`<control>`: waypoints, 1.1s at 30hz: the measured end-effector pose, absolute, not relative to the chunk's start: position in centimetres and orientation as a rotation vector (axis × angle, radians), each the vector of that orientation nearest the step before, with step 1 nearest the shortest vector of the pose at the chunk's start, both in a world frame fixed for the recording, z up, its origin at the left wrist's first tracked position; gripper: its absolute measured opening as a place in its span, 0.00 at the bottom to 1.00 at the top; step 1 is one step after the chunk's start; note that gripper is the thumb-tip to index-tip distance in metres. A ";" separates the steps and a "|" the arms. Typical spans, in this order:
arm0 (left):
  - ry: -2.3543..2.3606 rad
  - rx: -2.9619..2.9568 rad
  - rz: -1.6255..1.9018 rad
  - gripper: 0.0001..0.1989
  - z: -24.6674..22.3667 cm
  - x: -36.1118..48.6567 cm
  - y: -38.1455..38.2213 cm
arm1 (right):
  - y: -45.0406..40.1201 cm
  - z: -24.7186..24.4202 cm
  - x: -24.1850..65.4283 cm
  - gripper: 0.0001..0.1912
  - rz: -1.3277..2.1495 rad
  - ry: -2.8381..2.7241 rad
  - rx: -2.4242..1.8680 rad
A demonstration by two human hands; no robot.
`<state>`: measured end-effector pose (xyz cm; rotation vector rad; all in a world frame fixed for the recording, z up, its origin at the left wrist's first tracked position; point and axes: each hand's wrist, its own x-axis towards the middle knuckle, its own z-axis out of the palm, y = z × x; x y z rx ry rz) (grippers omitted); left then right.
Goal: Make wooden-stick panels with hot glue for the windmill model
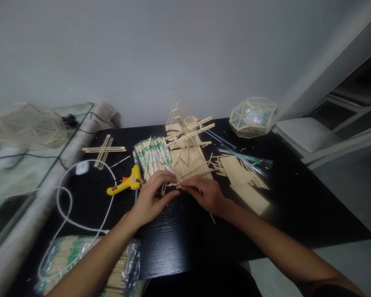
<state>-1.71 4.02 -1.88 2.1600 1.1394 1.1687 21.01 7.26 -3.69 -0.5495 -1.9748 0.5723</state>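
Note:
At the near edge of a wooden stick model point(190, 159), my left hand point(156, 196) and my right hand point(205, 196) meet with fingertips pinched. Between them is a small, pale bundle of thin wooden sticks point(179, 180); its exact shape is blurred and partly hidden by the fingers. The model has a flat slatted base and crossed sticks rising above it. Left of my left hand lies a yellow glue gun point(130, 183). Wrapped chopsticks point(151, 154) with green print lie just beyond that hand.
Crossed sticks point(104, 149) lie at the table's back left, near a looping white cable point(57, 194). A bagged chopstick pack point(64, 253) is at front left. Loose sticks and a wooden sheet point(250, 198) lie to the right. A faceted stick frame point(252, 117) stands at back right.

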 end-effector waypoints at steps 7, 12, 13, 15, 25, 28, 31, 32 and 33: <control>1.404 2.264 1.159 0.13 -2.1 -3.1 5.0 | 6.9 0.9 23.7 0.09 1.004 -1.479 -0.904; 1.229 2.211 1.047 0.08 -2.2 -2.9 4.8 | 7.3 -0.2 25.1 0.13 1.213 -1.160 -0.946; 1.203 2.207 1.013 0.09 -2.2 -2.8 4.7 | 7.4 -0.6 25.3 0.14 1.237 -1.096 -0.956; 1.176 2.205 0.943 0.11 -2.1 -2.6 4.6 | 7.5 -1.2 25.6 0.15 1.269 -0.993 -0.976; 1.205 2.178 0.856 0.10 -2.2 -2.5 4.6 | 6.9 -1.7 25.0 0.18 1.309 -0.881 -1.027; 1.191 2.158 0.829 0.11 -2.2 -2.6 4.7 | 6.2 -1.9 24.2 0.19 1.319 -0.913 -1.048; 1.164 2.163 0.810 0.11 -2.2 -2.6 4.7 | 5.7 -1.9 23.6 0.21 1.328 -0.943 -1.057; 1.155 2.166 0.806 0.11 -2.2 -2.6 4.7 | 5.7 -1.9 23.5 0.21 1.325 -0.957 -1.059; 1.148 2.167 0.804 0.12 -2.2 -2.6 4.7 | 5.6 -1.8 23.4 0.21 1.321 -0.974 -1.063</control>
